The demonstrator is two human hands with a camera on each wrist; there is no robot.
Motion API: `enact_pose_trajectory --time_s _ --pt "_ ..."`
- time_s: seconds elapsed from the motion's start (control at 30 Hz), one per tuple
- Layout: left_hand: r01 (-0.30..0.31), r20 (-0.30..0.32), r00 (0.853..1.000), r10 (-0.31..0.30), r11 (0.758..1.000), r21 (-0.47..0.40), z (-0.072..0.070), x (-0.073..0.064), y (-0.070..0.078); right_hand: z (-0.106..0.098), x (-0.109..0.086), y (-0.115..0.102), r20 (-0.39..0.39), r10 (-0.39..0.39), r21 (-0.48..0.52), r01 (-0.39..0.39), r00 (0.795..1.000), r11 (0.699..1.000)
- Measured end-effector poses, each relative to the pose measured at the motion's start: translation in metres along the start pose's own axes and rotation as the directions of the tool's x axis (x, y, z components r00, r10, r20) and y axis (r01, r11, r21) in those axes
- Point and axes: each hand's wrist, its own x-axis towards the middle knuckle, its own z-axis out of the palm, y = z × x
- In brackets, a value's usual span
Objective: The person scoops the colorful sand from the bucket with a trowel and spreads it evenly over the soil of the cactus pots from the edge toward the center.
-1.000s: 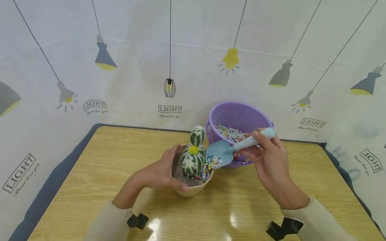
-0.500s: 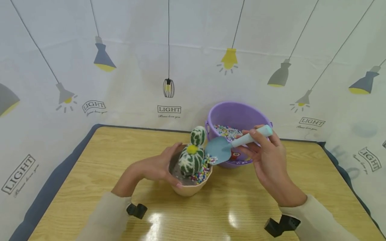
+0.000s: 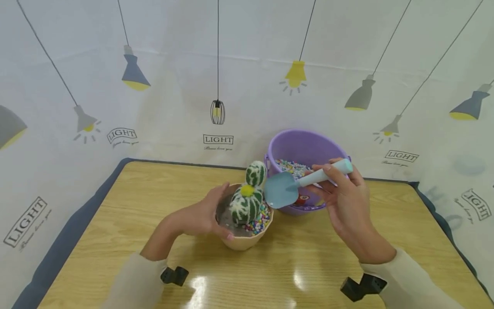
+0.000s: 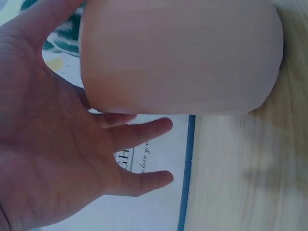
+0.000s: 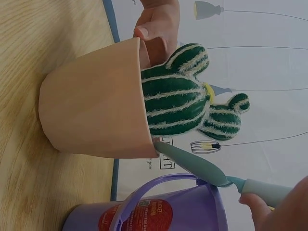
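Note:
In the head view a beige flowerpot stands on the table. Inside it a green-and-white toy cactus with a yellow flower leans slightly, and multicoloured beads lie along the cactus's right side. My left hand grips the pot at its left, thumb in front; two fingers stick out free below the pot in the left wrist view. My right hand holds a light-blue toy shovel by its handle. Its blade tip is at the pot's right rim, and no beads show on the blade.
A purple bucket, partly filled with beads, stands behind the right hand and shovel, close to the pot. The wooden table ends at a printed cloth backdrop behind and at both sides.
The beads on the shovel's blade have slid off into the pot. The blade has tipped toward the pot, then lifted a little. The left hand keeps its grip, and the pot has shifted slightly.

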Motion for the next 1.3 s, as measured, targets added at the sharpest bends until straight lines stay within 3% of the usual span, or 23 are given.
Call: enact_pose_trajectory --time_s 0.1,0.2,0.3,0.4,0.7,0.97,1.13,1.3 --pt "0.114 -0.101 0.989 -0.108 0.992 0.056 0.012 -0.006 0.007 0.000 0.001 0.000 0.008 -0.005 -0.002 0.005 1.000 1.000" --pt "0.231 -0.217 0.954 -0.208 0.969 0.089 0.026 -0.008 0.012 0.000 0.002 0.001 0.008 -0.008 0.008 0.008 1.000 1.000" --pt "0.282 -0.300 0.924 -0.239 0.953 0.110 0.036 -0.007 0.014 0.000 0.002 0.003 0.016 -0.009 0.025 0.009 1.000 1.000" --pt "0.296 -0.322 0.914 -0.246 0.948 0.117 0.040 -0.006 0.013 0.001 0.001 0.005 0.034 -0.009 0.044 0.007 0.999 0.999" --pt "0.303 -0.270 0.928 -0.258 0.942 0.141 0.035 -0.002 0.014 0.000 0.003 0.002 0.027 -0.008 0.034 0.007 1.000 0.999" --pt "0.244 -0.195 0.955 -0.222 0.965 0.100 0.024 0.004 0.010 -0.004 0.009 -0.009 -0.010 0.009 0.088 -0.008 1.000 0.996" --pt "0.264 -0.180 0.953 -0.243 0.959 0.103 0.023 0.005 0.008 -0.009 0.013 -0.017 -0.001 -0.003 0.117 0.003 1.000 0.993" --pt "0.260 -0.234 0.945 -0.228 0.958 0.118 0.028 0.001 0.011 -0.017 0.019 -0.027 0.001 0.004 0.170 -0.004 1.000 0.986"
